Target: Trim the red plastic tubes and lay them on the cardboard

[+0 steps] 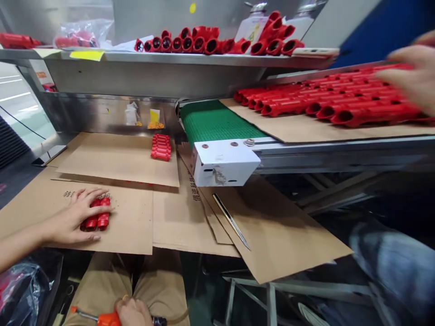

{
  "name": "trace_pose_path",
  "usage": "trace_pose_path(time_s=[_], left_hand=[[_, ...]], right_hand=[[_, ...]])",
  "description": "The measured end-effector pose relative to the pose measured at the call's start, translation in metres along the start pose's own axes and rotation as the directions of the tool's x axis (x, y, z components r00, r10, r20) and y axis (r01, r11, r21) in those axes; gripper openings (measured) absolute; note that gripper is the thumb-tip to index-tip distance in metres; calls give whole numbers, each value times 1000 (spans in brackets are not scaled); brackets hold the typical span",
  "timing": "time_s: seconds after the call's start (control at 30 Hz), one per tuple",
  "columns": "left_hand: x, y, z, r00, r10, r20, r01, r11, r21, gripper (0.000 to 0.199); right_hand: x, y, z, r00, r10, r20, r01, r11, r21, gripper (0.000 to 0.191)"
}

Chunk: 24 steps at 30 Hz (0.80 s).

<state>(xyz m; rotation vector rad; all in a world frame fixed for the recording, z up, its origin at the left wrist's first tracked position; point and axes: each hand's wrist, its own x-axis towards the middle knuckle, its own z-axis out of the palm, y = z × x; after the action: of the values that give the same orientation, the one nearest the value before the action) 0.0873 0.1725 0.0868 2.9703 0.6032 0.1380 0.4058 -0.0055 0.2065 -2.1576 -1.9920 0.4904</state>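
My left hand is over a few short red plastic tubes lying side by side on the cardboard at the left. Its fingers reach across their tops, and the thumb lies along the near side. Low in the view, by my lap, my right hand is closed around an orange air blow gun with a thin metal nozzle pointing left. Beyond the left hand, a small stack of red tube pieces sits on a raised cardboard sheet.
A green conveyor belt carries a cardboard sheet with rows of red tubes. Another person's blurred hand is over them. A box cutter rests on cardboard below the belt's white end cover. More red tubes line the metal shelf.
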Motion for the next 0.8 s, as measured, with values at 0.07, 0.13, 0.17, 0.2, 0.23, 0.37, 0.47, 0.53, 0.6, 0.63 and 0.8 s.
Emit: trace_pose_path(time_s=[0.07, 0.13, 0.17, 0.2, 0.23, 0.37, 0.47, 0.53, 0.6, 0.63, 0.8], left_hand=[[5, 14, -11, 951, -307, 25, 307, 952, 20, 87], [15, 28, -26, 792, -602, 102, 599, 798, 60, 98], [23, 34, -33, 712, -682, 167, 675, 730, 107, 102], [32, 39, -40, 660, -715, 229, 701, 696, 153, 105], [41, 42, -45, 634, -723, 273, 710, 685, 166, 107], [71, 48, -50, 575, -743, 341, 738, 652, 174, 96], [70, 50, -43, 565, -756, 330, 749, 638, 178, 90], [60, 50, -37, 600, -739, 307, 738, 659, 145, 88], [49, 50, -30, 643, -721, 259, 730, 679, 76, 84], [44, 49, -27, 663, -715, 222, 729, 684, 29, 81], [9, 43, -23, 739, -673, 33, 628, 670, -396, 78]], right_hand=[[-17, -33, 94, 990, -8, 143, 3, 999, 41, 29], [-31, -54, 178, 955, -12, 296, -12, 997, 77, 28], [-39, -59, 212, 928, -11, 372, -23, 996, 87, 30], [-46, -60, 242, 898, 1, 440, -44, 995, 88, 31], [-52, -60, 266, 883, -10, 469, -44, 994, 103, 34], [-71, -44, 315, 886, -40, 462, -52, 982, 184, 41], [-77, -37, 322, 912, -45, 408, -58, 970, 238, 40], [-78, -35, 323, 926, -42, 375, -66, 960, 271, 38], [-79, -33, 322, 935, -48, 352, -65, 951, 302, 36], [-80, -31, 320, 937, -54, 344, -60, 948, 313, 36], [-90, -8, 283, 959, -214, 184, 97, 863, 496, 28]])
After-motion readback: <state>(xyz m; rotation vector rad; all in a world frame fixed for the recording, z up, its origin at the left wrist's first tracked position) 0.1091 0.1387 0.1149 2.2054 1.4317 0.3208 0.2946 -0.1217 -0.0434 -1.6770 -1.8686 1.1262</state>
